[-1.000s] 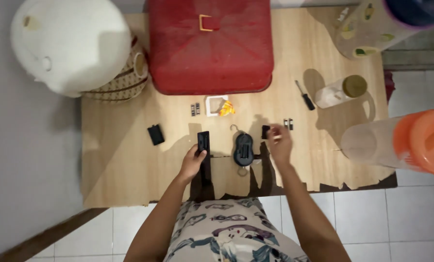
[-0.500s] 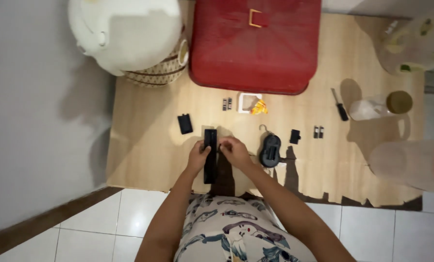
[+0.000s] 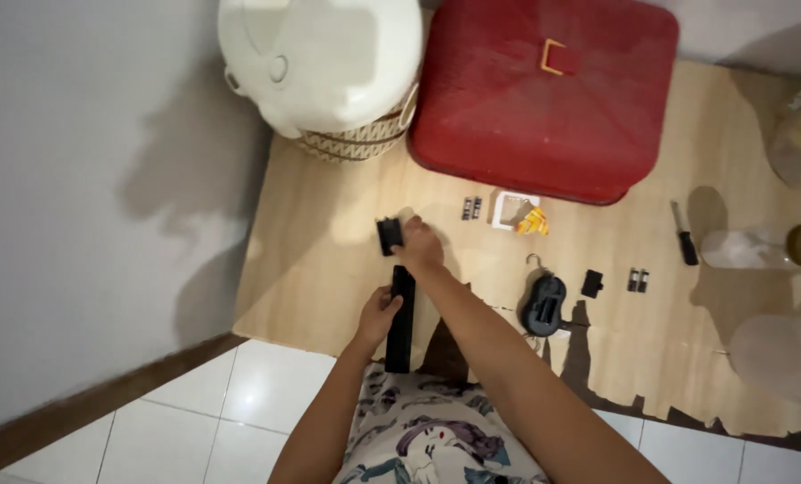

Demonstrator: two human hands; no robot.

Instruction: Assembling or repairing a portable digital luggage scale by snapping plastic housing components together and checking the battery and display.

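Observation:
My left hand [image 3: 378, 315] grips a long black remote control [image 3: 400, 323] near the front edge of the wooden table [image 3: 320, 260]. My right hand [image 3: 418, 247] reaches across above it and touches a small black cover piece [image 3: 389, 235] lying on the wood; whether it grips the piece I cannot tell. To the right lie a black hanging scale with a hook [image 3: 544, 300], a small black lid [image 3: 592, 283] and a pair of batteries [image 3: 637, 280]. Another battery pair [image 3: 470, 208] lies by a white packet with orange pieces [image 3: 519, 213].
A red mesh food cover [image 3: 544, 90] and a white rice cooker [image 3: 320, 58] on a woven mat stand at the back. A screwdriver [image 3: 684, 235], a clear jar [image 3: 759, 246] and plastic containers [image 3: 781, 354] are at the right. A grey wall is left; white floor tiles lie below.
My right hand has moved left, from the small parts by the scale to the remote and then up to the black cover piece. My left hand keeps hold of the remote. The view has shifted.

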